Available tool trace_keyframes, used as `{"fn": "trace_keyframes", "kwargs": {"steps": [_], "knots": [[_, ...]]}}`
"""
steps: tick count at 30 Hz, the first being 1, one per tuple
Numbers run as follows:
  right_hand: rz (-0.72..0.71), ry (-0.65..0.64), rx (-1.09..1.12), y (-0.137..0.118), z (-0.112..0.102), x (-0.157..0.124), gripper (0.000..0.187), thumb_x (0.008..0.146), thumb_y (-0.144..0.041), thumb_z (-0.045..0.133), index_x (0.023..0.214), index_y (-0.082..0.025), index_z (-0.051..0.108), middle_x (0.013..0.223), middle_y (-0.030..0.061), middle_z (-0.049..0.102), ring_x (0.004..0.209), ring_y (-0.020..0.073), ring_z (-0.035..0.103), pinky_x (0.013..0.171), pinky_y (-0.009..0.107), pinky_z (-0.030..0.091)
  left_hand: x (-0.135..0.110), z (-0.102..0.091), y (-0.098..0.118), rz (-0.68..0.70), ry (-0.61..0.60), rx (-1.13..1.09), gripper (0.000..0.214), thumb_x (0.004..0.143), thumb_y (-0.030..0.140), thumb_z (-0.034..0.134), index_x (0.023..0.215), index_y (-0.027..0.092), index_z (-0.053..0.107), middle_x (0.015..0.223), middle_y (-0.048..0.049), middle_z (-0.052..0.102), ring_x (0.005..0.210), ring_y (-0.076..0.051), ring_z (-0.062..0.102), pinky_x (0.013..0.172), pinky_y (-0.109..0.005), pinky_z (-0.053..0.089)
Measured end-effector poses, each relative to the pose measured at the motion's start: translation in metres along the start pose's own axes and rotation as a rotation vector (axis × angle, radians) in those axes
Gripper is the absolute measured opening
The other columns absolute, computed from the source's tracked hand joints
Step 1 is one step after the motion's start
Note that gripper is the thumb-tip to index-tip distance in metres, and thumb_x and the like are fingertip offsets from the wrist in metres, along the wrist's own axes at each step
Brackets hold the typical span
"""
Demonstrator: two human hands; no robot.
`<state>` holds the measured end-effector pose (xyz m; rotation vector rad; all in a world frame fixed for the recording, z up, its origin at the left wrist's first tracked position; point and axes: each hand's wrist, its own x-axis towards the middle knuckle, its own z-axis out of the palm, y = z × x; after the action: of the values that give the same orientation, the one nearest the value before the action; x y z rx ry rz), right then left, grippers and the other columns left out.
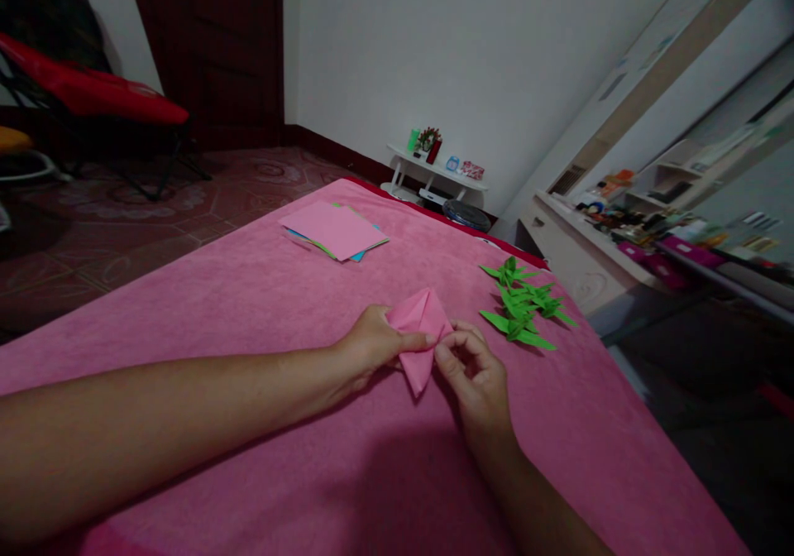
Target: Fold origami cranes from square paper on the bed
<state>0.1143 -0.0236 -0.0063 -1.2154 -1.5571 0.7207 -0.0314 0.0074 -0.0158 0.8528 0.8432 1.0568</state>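
A pink paper piece [419,324], partly folded into a pointed shape, rests on the pink cloth [248,308] between both hands. My left hand [372,345] pinches its left side, thumb pressed on top. My right hand [475,374] pinches its right edge with curled fingers. Just right of the hands lie several folded green paper figures [523,306] in a loose cluster.
A stack of coloured paper sheets [335,230], pink on top, lies farther back on the cloth. A low white shelf [434,171] with small items stands by the wall. A cluttered dresser [620,233] is at the right, a red chair [93,97] at the far left.
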Motion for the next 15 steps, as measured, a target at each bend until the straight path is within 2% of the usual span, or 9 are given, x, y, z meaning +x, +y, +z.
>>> {"fn": "trace_keyframes", "kwargs": {"steps": [6,10,15], "knots": [[0.046,-0.021,0.093,0.0073,0.0028,0.0000,0.018,0.072,-0.030,0.067,0.075,-0.018,0.055,0.088,0.0029,0.048,0.075,0.0142,0.051,0.062,0.024,0.043,-0.0023,0.0025,0.0005,0.079,0.028,0.067,0.018,0.052,0.014,0.074,0.067,0.008,0.066,0.057,0.0011,0.058,0.049,-0.008,0.048,0.048,-0.020,0.036],[0.051,-0.032,0.070,0.0091,0.0025,0.0000,0.017,0.072,-0.029,0.067,0.074,-0.017,0.055,0.083,0.0018,0.048,0.072,0.0132,0.050,0.060,0.023,0.042,-0.0025,0.0024,0.0007,0.096,0.006,0.083,0.023,0.053,0.014,0.074,0.073,0.007,0.067,0.062,-0.0007,0.060,0.052,-0.009,0.050,0.051,-0.021,0.039],[0.069,-0.027,0.100,0.0077,0.0032,0.0007,0.016,0.071,-0.029,0.067,0.072,-0.017,0.055,0.077,0.0013,0.051,0.071,0.0139,0.051,0.061,0.024,0.043,-0.0041,0.0029,-0.0005,0.096,0.002,0.065,0.025,0.052,0.020,0.078,0.069,0.007,0.066,0.060,0.0000,0.059,0.051,-0.008,0.049,0.050,-0.020,0.038]]}}
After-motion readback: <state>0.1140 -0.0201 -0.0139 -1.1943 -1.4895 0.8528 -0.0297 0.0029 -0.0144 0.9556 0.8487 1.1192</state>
